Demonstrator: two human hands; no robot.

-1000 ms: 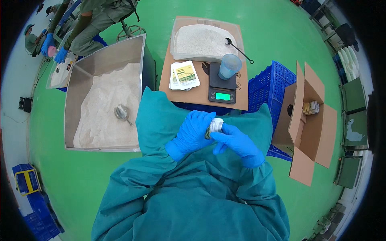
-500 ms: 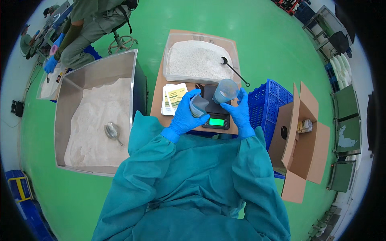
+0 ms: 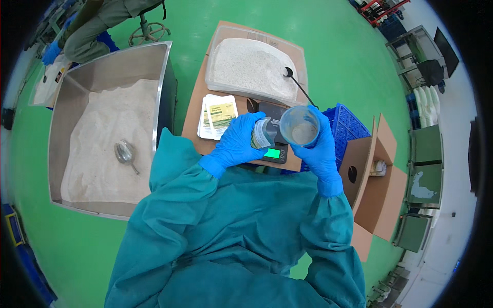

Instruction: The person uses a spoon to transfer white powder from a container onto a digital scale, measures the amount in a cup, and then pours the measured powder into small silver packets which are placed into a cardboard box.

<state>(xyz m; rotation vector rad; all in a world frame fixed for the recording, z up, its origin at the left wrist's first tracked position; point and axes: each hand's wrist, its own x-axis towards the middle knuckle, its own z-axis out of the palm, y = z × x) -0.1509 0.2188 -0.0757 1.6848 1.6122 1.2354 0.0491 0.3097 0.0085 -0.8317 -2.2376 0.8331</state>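
My left hand is closed round a small pouch, whose silvery inside or back faces up. Beside it, my right hand grips a clear plastic cup tilted toward me, with pale powder at its bottom. Cup and pouch are close together above a black digital scale with a lit green display. Left of the scale lies a stack of flat printed pouches. Behind it stands a clear tub of white granules, with a long-handled black spoon resting in it.
To the left, a large metal bin holds pale powder and a metal scoop. A blue crate and an open cardboard box stand at the right. Another person's gloved hand shows at the far left.
My right hand has lifted the cup off the scale area and tipped it, so its inside shows. The pouch has moved slightly right and turned. The whole view has shifted.
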